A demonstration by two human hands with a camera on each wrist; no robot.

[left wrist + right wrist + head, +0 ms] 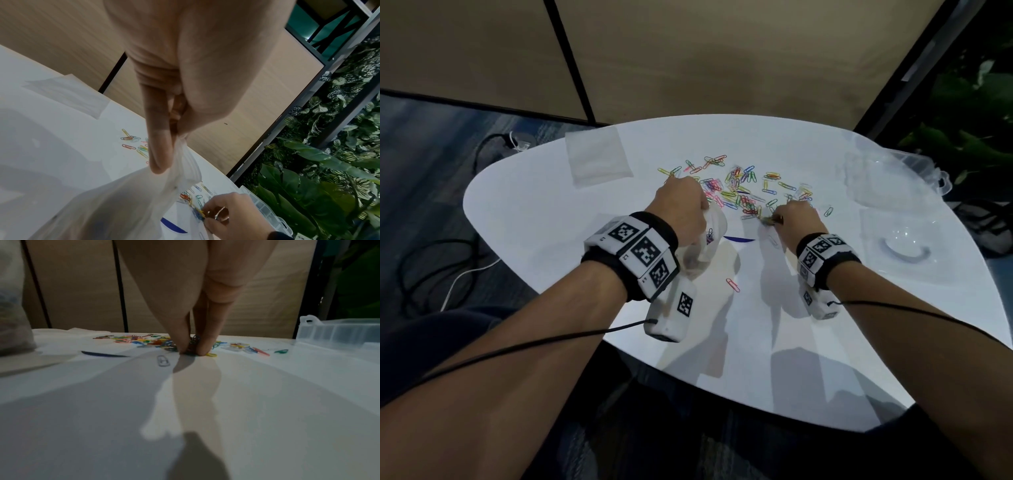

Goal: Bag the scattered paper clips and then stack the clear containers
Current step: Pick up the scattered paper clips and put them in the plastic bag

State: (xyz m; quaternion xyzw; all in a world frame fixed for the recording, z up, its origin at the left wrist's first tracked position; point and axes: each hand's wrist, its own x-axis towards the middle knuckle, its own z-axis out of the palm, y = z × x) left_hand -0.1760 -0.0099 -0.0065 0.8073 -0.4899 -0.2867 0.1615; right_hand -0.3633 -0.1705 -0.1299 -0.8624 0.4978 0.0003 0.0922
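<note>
Coloured paper clips (739, 186) lie scattered across the middle of the white table (551, 219). My left hand (681, 205) pinches the rim of a clear plastic bag (705, 246) (127, 203), which hangs below it with a few clips inside. My right hand (796, 216) is down at the near edge of the pile, its fingertips (202, 350) pinching a small bunch of clips (193, 342) (198, 212) against the table. A single pink clip (732, 285) lies apart, nearer to me. Clear containers (887, 178) (337, 334) stand at the right of the table.
A flat pile of spare clear bags (597, 159) lies at the table's far left. A clear lid or tray (904, 241) sits at the right edge. Cables (448, 260) run over the floor on the left. Leafy plants (329, 162) stand beyond the right side.
</note>
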